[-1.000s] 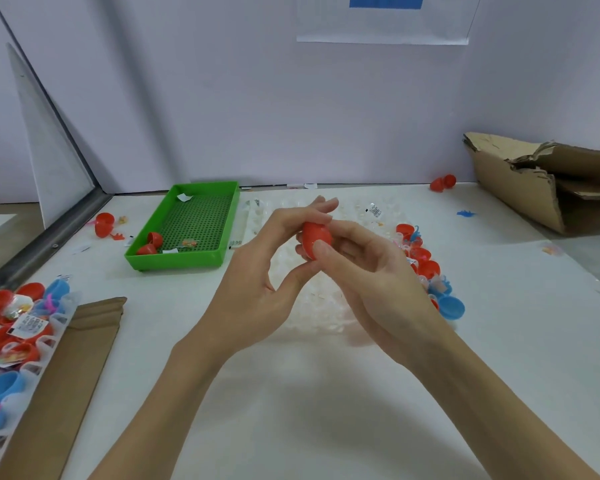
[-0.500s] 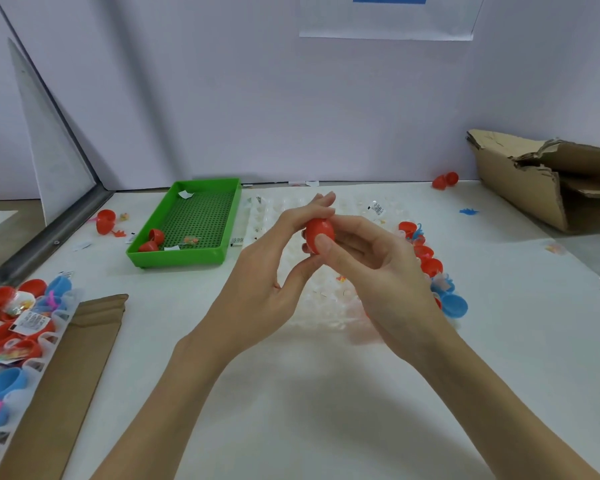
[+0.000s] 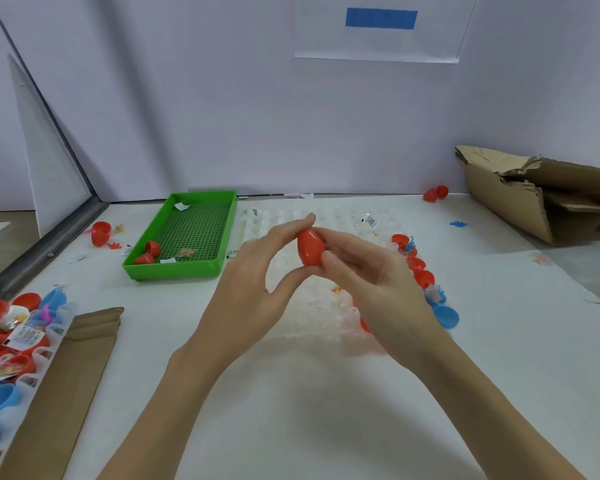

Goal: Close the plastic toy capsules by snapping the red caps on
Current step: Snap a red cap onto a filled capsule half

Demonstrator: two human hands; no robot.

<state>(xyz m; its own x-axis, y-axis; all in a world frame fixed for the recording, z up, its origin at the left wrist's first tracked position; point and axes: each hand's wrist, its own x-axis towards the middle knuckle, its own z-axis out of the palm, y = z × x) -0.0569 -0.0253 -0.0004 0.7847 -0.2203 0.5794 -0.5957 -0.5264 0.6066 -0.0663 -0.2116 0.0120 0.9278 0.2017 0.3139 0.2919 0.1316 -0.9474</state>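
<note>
Fingers (image 3: pixel 347 252) of two hands pinching one red capsule (image 3: pixel 310 247) (egg-shaped), one green tray (image 3: pixel 182 233)

Toy-packing workbench: capsule trays (image 3: pixel 21 337), cardboard (image 3: pixel 520 195).

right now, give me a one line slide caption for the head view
Both hands, left hand and right hand, pinch a red capsule above a clear tray.
</note>
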